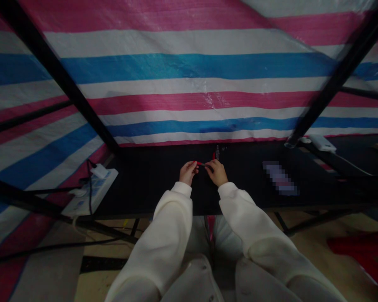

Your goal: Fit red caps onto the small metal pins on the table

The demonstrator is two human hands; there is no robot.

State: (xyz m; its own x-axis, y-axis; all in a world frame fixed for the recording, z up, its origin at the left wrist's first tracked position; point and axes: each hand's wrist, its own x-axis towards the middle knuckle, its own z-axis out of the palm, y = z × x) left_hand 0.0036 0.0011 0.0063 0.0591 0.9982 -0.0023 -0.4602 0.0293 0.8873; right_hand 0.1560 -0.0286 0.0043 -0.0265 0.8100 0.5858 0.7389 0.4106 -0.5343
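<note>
Head view has a slim red piece [200, 163] bridging my left hand [187, 172] and right hand [218, 172], both nearly closed in fingertip pinches. It is in hand, not laid down; whether its ends are joined or finished, I cannot tell. Just beyond my right hand, towards 12 o'clock, lies a red-handled tool [216, 153] on the black tabletop [145, 176]. I judge sideways room ample: the white power strip [105, 184] sits well apart at 9 o'clock, the pixelated shape [280, 178] at 3; the near edge runs at 6.
</note>
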